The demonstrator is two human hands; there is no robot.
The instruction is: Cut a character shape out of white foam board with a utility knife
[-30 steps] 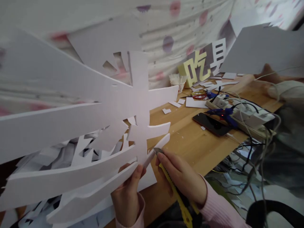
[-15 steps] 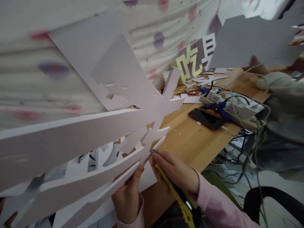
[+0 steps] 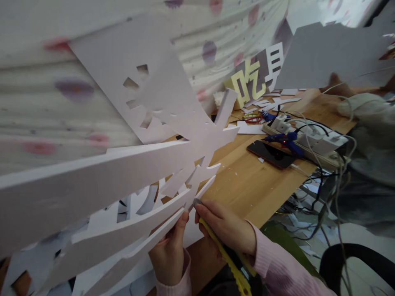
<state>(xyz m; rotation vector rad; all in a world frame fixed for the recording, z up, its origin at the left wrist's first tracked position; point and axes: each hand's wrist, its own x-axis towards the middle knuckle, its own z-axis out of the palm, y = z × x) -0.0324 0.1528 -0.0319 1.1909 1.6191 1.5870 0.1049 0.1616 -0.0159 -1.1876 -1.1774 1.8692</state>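
A large white foam board cutout (image 3: 148,164) with long strips and short branching pieces fills the left and middle of the view, held up at a slant. My left hand (image 3: 169,257) pinches its lower edge, thumb on the near face and fingers behind. My right hand (image 3: 226,226) is wrapped around a yellow utility knife (image 3: 230,263). The knife's grey tip end, by my right fingertips, is against the cutout just right of my left thumb. How deep the blade sits is hidden.
A phone (image 3: 271,154), a blue glue gun (image 3: 285,139) and a power strip (image 3: 324,152) with tangled cables lie on the wooden table (image 3: 247,193). Yellow and white cut-out characters (image 3: 249,84) stand behind. Another person's hand (image 3: 335,84) is beneath a grey board (image 3: 327,55).
The cutout has tilted slightly, uncovering slots in the white sheet behind it. My right hand and knife have shifted a little left and down. Both hands keep their grip.
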